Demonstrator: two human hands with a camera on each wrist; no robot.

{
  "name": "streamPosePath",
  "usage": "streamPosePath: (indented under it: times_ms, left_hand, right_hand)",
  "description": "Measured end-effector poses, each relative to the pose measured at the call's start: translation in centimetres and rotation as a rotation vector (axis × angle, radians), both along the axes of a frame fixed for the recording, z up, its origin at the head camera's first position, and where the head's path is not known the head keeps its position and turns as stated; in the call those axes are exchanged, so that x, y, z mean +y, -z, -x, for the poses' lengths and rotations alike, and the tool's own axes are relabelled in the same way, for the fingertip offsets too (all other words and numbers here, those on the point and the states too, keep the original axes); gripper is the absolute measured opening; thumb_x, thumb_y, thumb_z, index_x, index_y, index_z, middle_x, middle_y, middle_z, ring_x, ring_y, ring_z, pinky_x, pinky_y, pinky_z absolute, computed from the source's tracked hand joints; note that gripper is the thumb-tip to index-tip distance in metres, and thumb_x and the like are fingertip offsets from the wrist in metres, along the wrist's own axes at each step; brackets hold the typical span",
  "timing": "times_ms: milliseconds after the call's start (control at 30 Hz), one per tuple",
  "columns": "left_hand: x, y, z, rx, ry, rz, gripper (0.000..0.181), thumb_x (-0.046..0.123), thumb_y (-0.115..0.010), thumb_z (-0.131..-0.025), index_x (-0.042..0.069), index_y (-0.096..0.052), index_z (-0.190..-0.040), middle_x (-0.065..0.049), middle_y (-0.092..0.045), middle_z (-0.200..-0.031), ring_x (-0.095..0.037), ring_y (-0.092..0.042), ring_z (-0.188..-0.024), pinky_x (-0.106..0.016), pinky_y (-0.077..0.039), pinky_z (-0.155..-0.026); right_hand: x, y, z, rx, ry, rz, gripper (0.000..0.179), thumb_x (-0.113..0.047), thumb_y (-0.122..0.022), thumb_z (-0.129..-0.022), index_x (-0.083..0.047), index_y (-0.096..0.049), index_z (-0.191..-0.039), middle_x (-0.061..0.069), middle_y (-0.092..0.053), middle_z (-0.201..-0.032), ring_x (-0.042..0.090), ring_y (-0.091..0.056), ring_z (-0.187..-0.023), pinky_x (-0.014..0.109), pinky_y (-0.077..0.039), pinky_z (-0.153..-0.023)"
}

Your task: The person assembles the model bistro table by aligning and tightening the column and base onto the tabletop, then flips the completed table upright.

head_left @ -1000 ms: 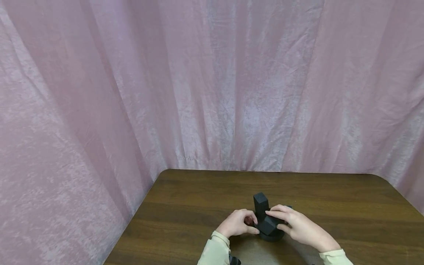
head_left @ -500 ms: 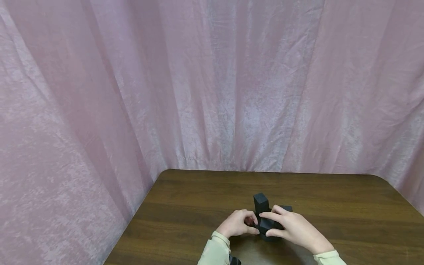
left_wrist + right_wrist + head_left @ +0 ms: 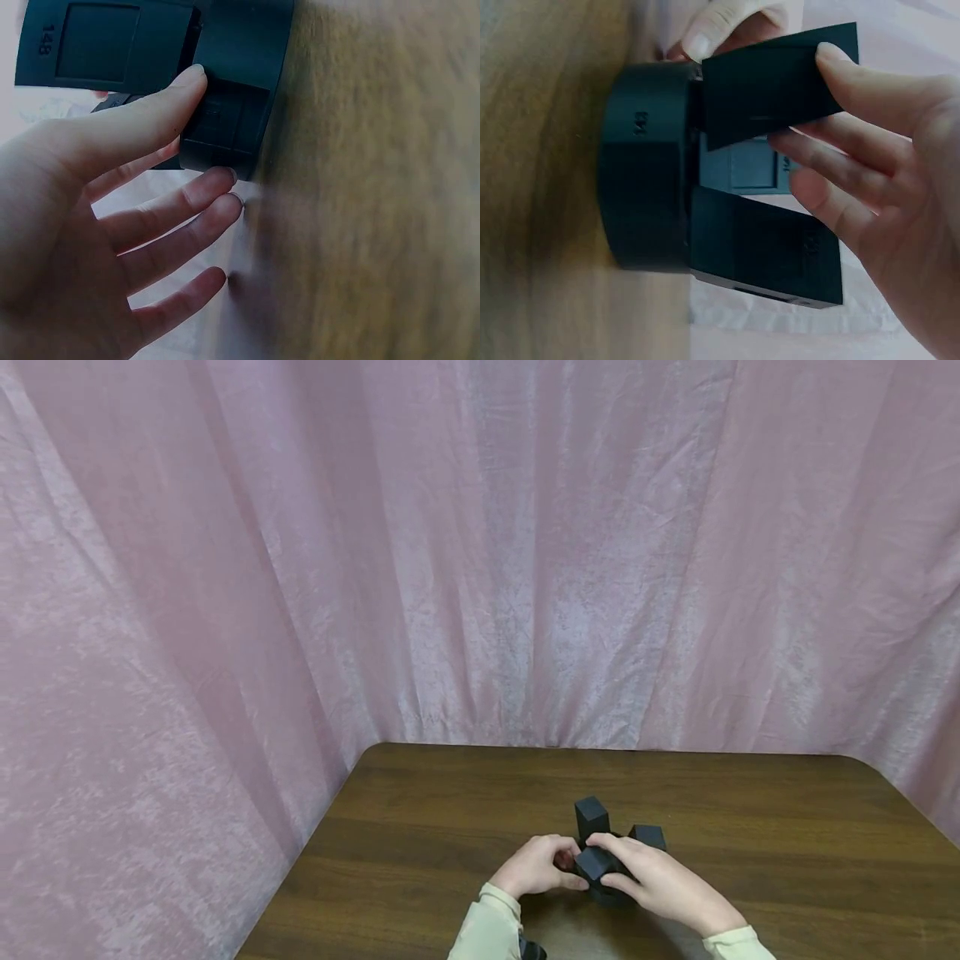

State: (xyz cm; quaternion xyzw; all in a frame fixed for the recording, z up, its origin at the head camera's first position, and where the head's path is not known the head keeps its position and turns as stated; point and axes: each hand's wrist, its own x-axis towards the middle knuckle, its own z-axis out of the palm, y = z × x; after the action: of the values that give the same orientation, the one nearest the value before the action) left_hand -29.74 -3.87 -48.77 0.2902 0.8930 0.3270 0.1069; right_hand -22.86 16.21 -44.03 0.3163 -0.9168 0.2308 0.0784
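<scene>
My left hand grips the left side of a round black base, which sits on the table. In the left wrist view its thumb presses the rim of the base, and the other fingers spread near the tabletop. My right hand pinches a black angular block between thumb and fingers, tilted over the base's top edge. One black block stands upright at the back of the base, another at its right. The base carries the raised number 143 in the right wrist view.
The brown wooden table has rounded far corners. Behind and to the left of it hangs a pink velvet curtain. A small dark item shows beside the left sleeve.
My right hand has moved left with the block, bringing it close to the left fingers and uncovering the block at the right. My left hand stays in place on the base.
</scene>
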Motion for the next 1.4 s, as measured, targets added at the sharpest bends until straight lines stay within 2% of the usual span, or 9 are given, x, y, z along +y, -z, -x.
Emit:
streamPosePath:
  times_ms: [100,167,333,500,667,900,1133,1267,1400]
  left_hand:
    - [0.0,-0.1,0.0,-0.006,0.006,-0.004,0.022,0.032,-0.076,-0.068,0.023,-0.060,-0.080,0.013,-0.058,-0.075,0.001,-0.050,-0.070,-0.017,-0.041,-0.064]
    - [0.0,-0.1,0.0,-0.002,0.012,-0.007,0.022,0.032,-0.076,-0.068,0.024,-0.059,-0.080,0.013,-0.058,-0.075,0.001,-0.050,-0.070,-0.017,-0.041,-0.063]
    - [0.0,0.0,0.0,0.004,0.018,-0.013,0.022,0.030,-0.076,-0.069,0.025,-0.060,-0.083,0.013,-0.060,-0.077,0.002,-0.051,-0.070,-0.016,-0.042,-0.064]
    - [0.0,0.0,-0.2,-0.024,-0.010,-0.008,0.021,0.031,-0.076,-0.068,0.023,-0.060,-0.080,0.015,-0.059,-0.076,0.004,-0.050,-0.071,-0.017,-0.042,-0.065]
    - [0.0,0.0,-0.2,-0.021,-0.014,-0.009,0.022,0.032,-0.076,-0.068,0.022,-0.060,-0.079,0.015,-0.059,-0.075,0.003,-0.049,-0.070,-0.016,-0.041,-0.065]
    - [0.0,-0.2,-0.2,-0.021,-0.009,-0.025,0.023,0.031,-0.076,-0.068,0.019,-0.062,-0.082,0.013,-0.060,-0.077,0.002,-0.051,-0.071,-0.015,-0.042,-0.065]
    - [0.0,-0.1,-0.2,-0.025,-0.002,-0.041,0.022,0.030,-0.077,-0.068,0.020,-0.062,-0.081,0.013,-0.061,-0.077,0.002,-0.052,-0.071,-0.015,-0.042,-0.065]
    - [0.0,-0.1,-0.3,-0.032,-0.004,-0.048,0.021,0.029,-0.077,-0.068,0.020,-0.062,-0.080,0.012,-0.061,-0.077,0.001,-0.052,-0.071,-0.015,-0.042,-0.065]
    - [-0.1,-0.2,-0.3,-0.027,0.001,-0.051,0.022,0.028,-0.077,-0.068,0.019,-0.062,-0.081,0.011,-0.061,-0.078,0.001,-0.052,-0.071,-0.015,-0.042,-0.065]
  right_hand:
    - [-0.3,0.3,0.2,-0.008,0.015,0.021,0.044,-0.034,-0.055,-0.086,-0.018,-0.045,-0.127,-0.003,-0.058,-0.114,0.014,-0.060,-0.096,0.028,-0.050,-0.073]
    - [-0.4,0.6,0.3,0.033,0.020,0.015,0.046,-0.032,-0.057,-0.086,-0.022,-0.044,-0.129,-0.008,-0.056,-0.110,0.007,-0.060,-0.088,0.024,-0.049,-0.068]
    - [-0.5,1.0,0.4,0.103,0.042,-0.017,0.046,-0.035,-0.054,-0.087,-0.029,-0.043,-0.132,-0.014,-0.050,-0.094,-0.007,-0.046,-0.066,0.015,-0.038,-0.055]
    - [-0.6,0.8,0.2,0.055,0.145,0.007,0.050,-0.043,-0.055,-0.084,-0.021,-0.048,-0.129,-0.014,-0.053,-0.082,-0.007,-0.045,-0.063,0.016,-0.039,-0.055]
    - [-0.6,0.4,0.1,0.059,0.173,0.026,0.047,-0.036,-0.058,-0.085,-0.009,-0.053,-0.122,-0.017,-0.044,-0.067,-0.008,-0.036,-0.054,0.014,-0.034,-0.050]
    - [-0.8,0.0,0.1,0.167,0.266,0.042,0.028,-0.023,-0.067,-0.079,-0.012,-0.061,-0.105,-0.014,-0.047,-0.074,-0.008,-0.035,-0.056,0.014,-0.033,-0.049]
    - [-1.0,0.1,0.0,0.086,0.309,0.085,0.029,-0.020,-0.070,-0.076,-0.013,-0.058,-0.102,-0.009,-0.051,-0.088,-0.006,-0.039,-0.061,0.014,-0.035,-0.051]
    - [-0.8,0.1,-0.1,0.088,0.287,0.076,0.034,-0.020,-0.069,-0.077,-0.015,-0.055,-0.107,-0.009,-0.053,-0.085,-0.004,-0.044,-0.064,0.016,-0.038,-0.053]
    - [-0.5,0.1,0.0,0.178,0.214,0.061,0.042,-0.022,-0.068,-0.077,-0.018,-0.055,-0.116,-0.010,-0.053,-0.090,-0.003,-0.049,-0.066,0.016,-0.041,-0.054]
